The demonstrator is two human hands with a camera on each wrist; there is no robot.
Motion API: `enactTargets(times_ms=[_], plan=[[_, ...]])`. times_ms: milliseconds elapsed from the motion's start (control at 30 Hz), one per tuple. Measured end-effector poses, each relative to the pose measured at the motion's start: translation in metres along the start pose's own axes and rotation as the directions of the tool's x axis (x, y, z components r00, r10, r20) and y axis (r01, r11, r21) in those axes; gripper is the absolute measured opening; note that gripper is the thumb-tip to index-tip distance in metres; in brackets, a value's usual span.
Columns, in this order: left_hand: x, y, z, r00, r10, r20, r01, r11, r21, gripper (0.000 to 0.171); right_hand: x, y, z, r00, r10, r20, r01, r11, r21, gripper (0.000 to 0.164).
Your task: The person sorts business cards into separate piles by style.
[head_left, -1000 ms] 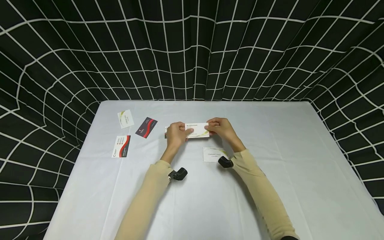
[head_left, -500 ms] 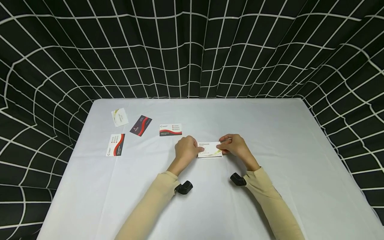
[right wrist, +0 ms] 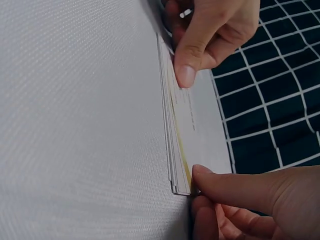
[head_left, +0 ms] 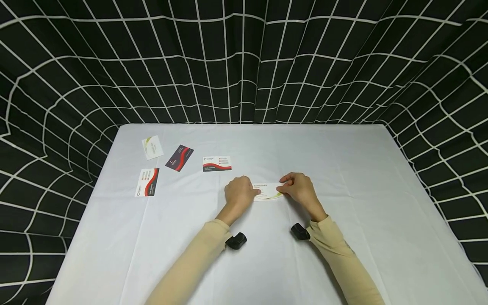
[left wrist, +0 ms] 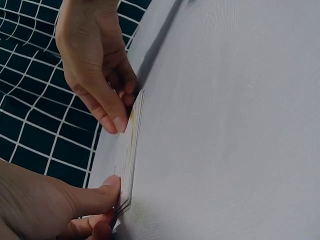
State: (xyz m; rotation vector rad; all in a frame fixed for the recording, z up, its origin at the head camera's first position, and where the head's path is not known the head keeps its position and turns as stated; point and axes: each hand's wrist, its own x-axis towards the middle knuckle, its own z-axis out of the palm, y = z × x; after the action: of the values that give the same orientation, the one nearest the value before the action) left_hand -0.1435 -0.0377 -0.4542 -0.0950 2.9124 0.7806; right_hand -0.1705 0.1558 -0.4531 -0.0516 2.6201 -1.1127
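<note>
One white-and-yellow card [head_left: 152, 147], one dark card [head_left: 179, 158] and two white-and-red cards [head_left: 217, 163] lie apart on the white surface [head_left: 263, 267]. Between them, left hand [head_left: 239, 192] and right hand [head_left: 300, 189] pinch opposite ends of one stack of cards [head_left: 268, 192], several deep, exact count unclear.

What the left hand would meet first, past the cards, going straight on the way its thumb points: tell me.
Most likely the right hand: the left hand points its thumb across the stack of cards toward the end that the right hand holds. Height is hard to judge.
</note>
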Motion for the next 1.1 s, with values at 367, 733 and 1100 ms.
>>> enactTargets(times_ms=[367,733,1100], plan=[[0.0,-0.032,-0.032,0.996,-0.044,-0.082,0.023,0.968,-0.248,0.026,0.009,-0.032,-0.003,0.995,-0.076,0.063,0.081,0.994,-0.079,0.02],[0.012,-0.124,-0.111,0.889,-0.318,-0.328,0.168,0.895,-0.413,0.054,0.078,-0.151,0.075,0.901,-0.347,0.262,0.377,0.923,-0.075,0.015],[0.038,-0.204,-0.148,0.875,-0.404,-0.268,0.372,0.914,-0.163,0.049,0.15,-0.274,0.202,0.732,-0.5,0.462,0.655,0.704,-0.275,0.051]])
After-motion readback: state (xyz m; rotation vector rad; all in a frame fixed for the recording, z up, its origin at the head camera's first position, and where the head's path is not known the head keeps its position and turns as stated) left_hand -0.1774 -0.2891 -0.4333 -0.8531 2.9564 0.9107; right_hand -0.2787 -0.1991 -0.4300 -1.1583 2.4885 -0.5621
